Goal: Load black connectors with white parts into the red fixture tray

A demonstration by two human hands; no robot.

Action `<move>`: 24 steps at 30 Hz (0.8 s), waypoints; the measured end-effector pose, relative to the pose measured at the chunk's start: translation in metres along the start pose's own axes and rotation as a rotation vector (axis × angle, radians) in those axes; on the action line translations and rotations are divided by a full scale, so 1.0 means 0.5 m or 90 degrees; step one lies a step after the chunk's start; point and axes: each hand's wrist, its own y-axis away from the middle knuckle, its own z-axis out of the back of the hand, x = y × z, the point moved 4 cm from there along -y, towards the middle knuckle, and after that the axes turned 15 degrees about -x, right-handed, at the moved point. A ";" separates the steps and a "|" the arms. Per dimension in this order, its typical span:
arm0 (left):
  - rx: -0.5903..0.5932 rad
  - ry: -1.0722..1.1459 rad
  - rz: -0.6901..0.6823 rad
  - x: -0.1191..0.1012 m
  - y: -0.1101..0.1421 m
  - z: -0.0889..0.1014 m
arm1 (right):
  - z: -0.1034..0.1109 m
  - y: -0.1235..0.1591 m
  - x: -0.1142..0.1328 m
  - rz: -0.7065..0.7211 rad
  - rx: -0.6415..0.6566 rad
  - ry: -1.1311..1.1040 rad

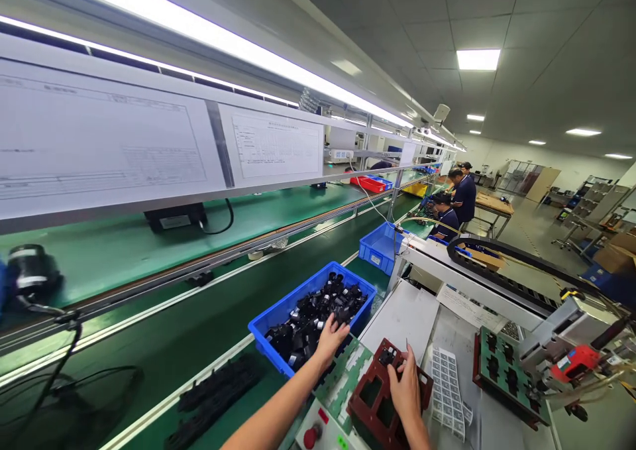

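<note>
My left hand (330, 336) reaches into a blue bin (271, 317) full of small black parts (318, 314), and its fingers curl down among them; what they grip is hidden. My right hand (405, 387) rests on a dark red fixture tray (370, 403) with square pockets, fingers pinched at a small black part (386, 355) seated near its far corner. A thin pin-like tool sticks up by that hand.
A second blue bin (380, 246) stands farther along the green bench. A green fixture (501, 370) and a machine with a red part (571, 362) sit at right. A sheet of white labels (447, 390) lies beside the tray. Other workers (462, 198) sit down the line.
</note>
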 end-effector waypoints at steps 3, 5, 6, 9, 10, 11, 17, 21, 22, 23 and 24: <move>-0.011 -0.001 -0.008 -0.025 -0.032 -0.007 | -0.017 -0.024 -0.013 0.000 0.027 -0.029; 0.013 -0.023 -0.003 -0.010 -0.010 -0.009 | -0.028 -0.029 -0.009 0.000 0.039 -0.049; 0.036 -0.034 0.001 0.005 0.010 -0.011 | -0.034 -0.029 -0.006 0.000 0.045 -0.059; 0.115 -0.052 0.000 0.055 0.084 -0.017 | -0.044 -0.035 0.010 -0.003 0.069 -0.093; 0.132 -0.051 -0.008 0.066 0.107 -0.017 | -0.044 -0.039 0.017 -0.007 0.072 -0.103; 0.142 -0.048 -0.019 0.073 0.129 -0.015 | -0.041 -0.046 0.025 -0.013 0.072 -0.111; 0.182 -0.055 -0.053 0.052 0.233 0.006 | 0.018 -0.085 0.123 -0.111 0.080 -0.210; 0.346 -0.034 0.022 0.030 0.324 0.005 | 0.057 -0.066 0.202 -0.225 0.142 -0.353; 0.388 -0.015 0.041 0.025 0.346 0.005 | 0.064 -0.057 0.216 -0.242 0.153 -0.371; 0.423 0.009 0.059 0.020 0.365 0.005 | 0.070 -0.046 0.226 -0.255 0.166 -0.383; 0.450 0.035 0.079 0.015 0.382 0.006 | 0.075 -0.036 0.233 -0.259 0.179 -0.390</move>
